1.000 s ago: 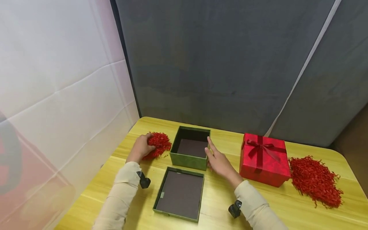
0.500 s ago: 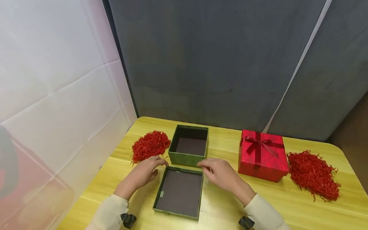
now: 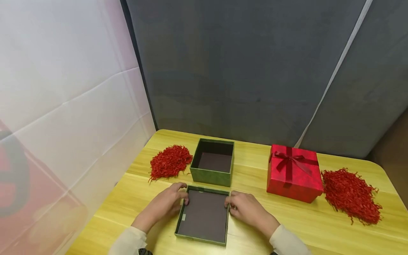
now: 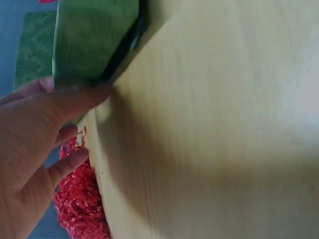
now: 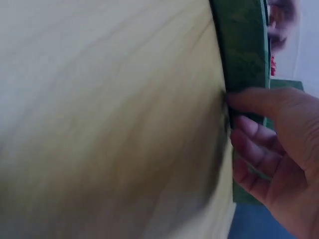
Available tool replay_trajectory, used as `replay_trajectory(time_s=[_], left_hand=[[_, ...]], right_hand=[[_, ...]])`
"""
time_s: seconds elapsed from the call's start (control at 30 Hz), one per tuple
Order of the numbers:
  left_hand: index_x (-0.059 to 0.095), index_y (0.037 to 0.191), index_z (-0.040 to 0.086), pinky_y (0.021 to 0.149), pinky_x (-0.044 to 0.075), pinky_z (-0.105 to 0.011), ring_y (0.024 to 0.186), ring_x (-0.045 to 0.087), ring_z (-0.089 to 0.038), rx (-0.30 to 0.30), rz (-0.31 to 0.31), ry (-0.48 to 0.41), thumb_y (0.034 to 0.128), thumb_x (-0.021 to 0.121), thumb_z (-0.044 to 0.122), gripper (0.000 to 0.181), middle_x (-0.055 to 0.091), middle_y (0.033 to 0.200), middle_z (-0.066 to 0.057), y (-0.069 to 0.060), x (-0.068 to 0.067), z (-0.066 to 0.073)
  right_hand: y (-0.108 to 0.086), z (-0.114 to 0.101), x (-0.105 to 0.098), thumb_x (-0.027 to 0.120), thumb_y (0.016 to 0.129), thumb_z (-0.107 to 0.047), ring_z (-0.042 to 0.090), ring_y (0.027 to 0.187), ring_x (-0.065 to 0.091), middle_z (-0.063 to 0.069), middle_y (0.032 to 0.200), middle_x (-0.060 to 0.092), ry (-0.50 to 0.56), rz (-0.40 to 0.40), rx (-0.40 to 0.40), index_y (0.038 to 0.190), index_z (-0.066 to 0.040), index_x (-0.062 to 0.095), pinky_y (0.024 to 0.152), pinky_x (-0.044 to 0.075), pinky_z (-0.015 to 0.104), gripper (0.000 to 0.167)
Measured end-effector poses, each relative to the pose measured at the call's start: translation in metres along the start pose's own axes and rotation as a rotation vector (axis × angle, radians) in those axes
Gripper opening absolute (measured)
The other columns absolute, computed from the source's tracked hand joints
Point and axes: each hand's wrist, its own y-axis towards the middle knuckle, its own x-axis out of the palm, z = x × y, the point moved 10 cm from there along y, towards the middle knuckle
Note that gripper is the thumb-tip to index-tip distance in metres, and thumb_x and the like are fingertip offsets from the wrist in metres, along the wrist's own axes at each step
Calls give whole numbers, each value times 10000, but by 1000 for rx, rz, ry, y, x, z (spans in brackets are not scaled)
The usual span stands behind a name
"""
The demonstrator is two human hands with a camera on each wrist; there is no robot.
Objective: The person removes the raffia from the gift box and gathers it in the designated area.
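A shallow green box lid (image 3: 204,216) lies with its dark inner side up near the table's front. My left hand (image 3: 168,203) holds its left side close to the far corner, thumb against the outer wall in the left wrist view. Across from it, my right hand (image 3: 247,209) pinches the right side, with the thumb along the outer wall (image 5: 244,55) in the right wrist view. Just beyond the lid stands the open green box (image 3: 211,176), its dark inside facing up. Some fingertips are hidden behind the lid's walls.
Red shredded paper (image 3: 170,162) lies in a heap left of the green box. A red gift box (image 3: 294,173) with a ribbon bow stands to the right, beside a second heap of red shredded paper (image 3: 352,196). A grey curtain (image 3: 239,71) hangs behind the table.
My left hand has left the red shredded paper and my right hand has left the green box. Both have come nearer and taken hold of the lid's sides.
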Motion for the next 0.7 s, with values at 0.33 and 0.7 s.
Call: replay_trajectory(time_s=[0.33, 0.7], left_hand=[[664, 1332, 188, 974, 529, -468, 1375, 479, -408, -6, 19, -406, 921, 693, -81, 492, 498, 1512, -177, -2, -28, 9], [593, 1309, 157, 652, 543, -346, 744, 612, -233, -404, 362, -539, 1063, 598, 343, 308, 609, 909, -83, 32, -69, -14]], right_hand=[[-11, 10, -37, 715, 921, -36, 36, 786, 583, -87, 994, 667, 472, -35, 23, 1076, -172, 734, 689, 524, 246, 207], [22, 31, -57, 564, 1077, -194, 168, 781, 659, 135, 905, 659, 958, 200, 283, 1396, 105, 517, 724, 565, 310, 439]])
